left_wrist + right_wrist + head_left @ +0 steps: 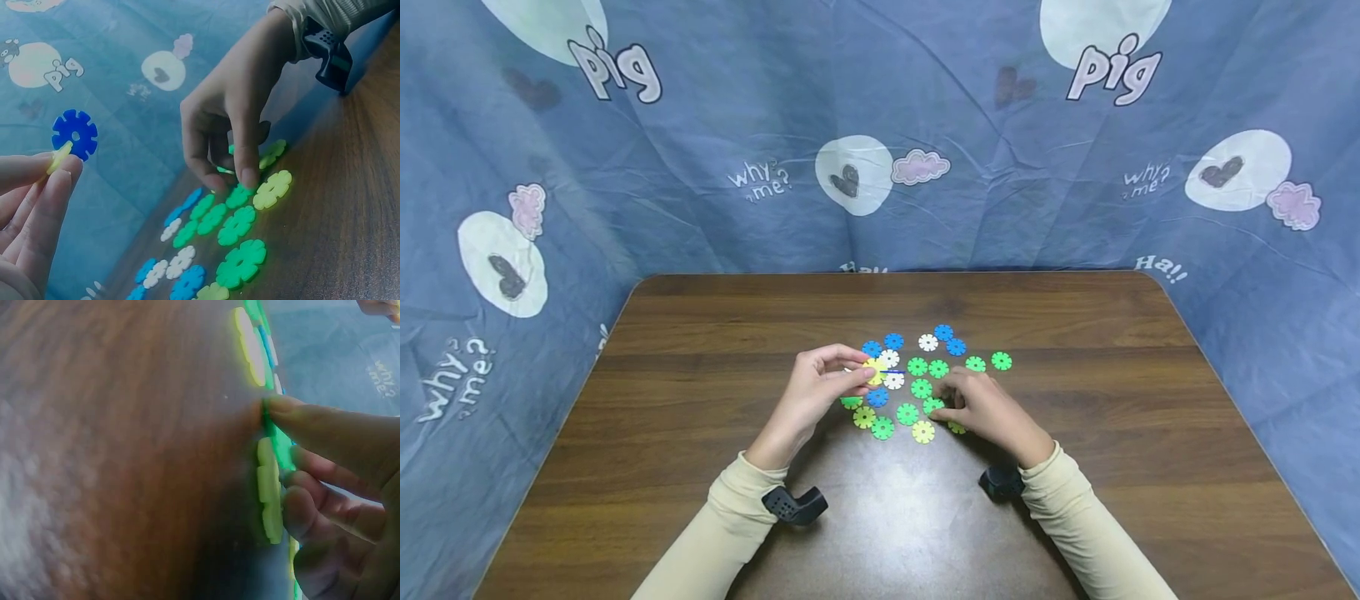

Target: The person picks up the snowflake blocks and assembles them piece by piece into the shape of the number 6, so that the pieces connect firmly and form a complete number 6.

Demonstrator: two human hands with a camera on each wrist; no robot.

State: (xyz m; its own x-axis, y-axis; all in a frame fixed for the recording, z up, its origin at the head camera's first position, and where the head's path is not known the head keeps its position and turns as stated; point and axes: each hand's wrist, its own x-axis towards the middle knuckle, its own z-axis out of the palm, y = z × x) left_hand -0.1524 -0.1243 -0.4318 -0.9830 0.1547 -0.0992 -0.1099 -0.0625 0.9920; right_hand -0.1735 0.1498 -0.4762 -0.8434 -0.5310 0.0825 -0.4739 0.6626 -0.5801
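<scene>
My left hand (811, 382) is raised over the left side of the pieces. Between thumb and fingers it pinches a yellow notched disc (61, 156), seen nearly edge-on in the left wrist view. A dark blue notched disc (86, 129) is slotted into it, standing crosswise. Down at the table, my right hand (988, 410) has its thumb and a fingertip at the edges of a green notched disc (239, 197), other fingers curled. Close beside that thumb lies a yellow disc (923, 432); another yellow disc (269, 494) is partly under the hand.
Several loose green, blue, white and yellow discs are spread over the wooden table (700, 333), among them a green disc (1002, 361) at the right and a blue disc (943, 332) at the back. A blue printed cloth (700, 225) hangs behind the table.
</scene>
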